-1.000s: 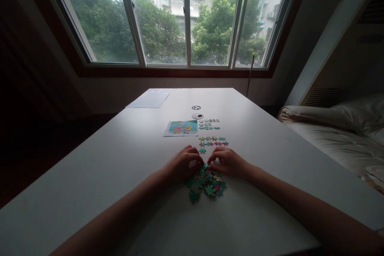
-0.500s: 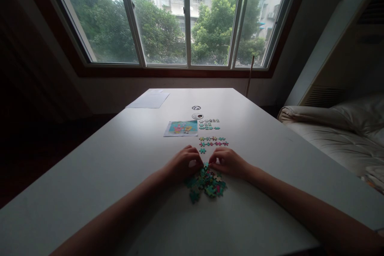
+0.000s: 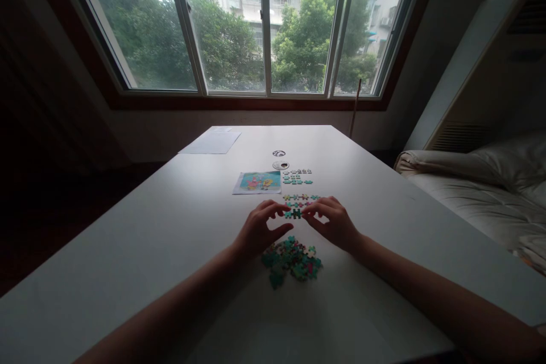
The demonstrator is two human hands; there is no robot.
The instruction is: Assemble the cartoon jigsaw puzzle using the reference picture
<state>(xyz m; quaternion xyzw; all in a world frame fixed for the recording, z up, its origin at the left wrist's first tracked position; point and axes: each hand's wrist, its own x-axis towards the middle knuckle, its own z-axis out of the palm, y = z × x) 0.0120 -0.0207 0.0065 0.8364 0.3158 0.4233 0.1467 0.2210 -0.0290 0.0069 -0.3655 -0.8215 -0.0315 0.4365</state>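
A dark green jigsaw piece is at the fingertips of my right hand, whose thumb and forefinger close on its right side. My left hand is open, thumb and fingers apart, with its fingertips beside a lighter green jigsaw piece at the left end of the nearest row. Just beyond the hands lie rows of jigsaw pieces, partly covered by my right fingers. Nearer to me, below both hands, is a loose pile of jigsaw pieces, mostly green with some pink.
A colourful cartoon picture sheet lies left of the rows. More small pieces sit to its right, with two round discs behind. White papers rest at the far left of the white table. A pale sofa stands at right.
Both hands have moved forward from the pile to the nearest row. A dark green jigsaw piece has come along with my right hand, and my left hand's fingers have spread.
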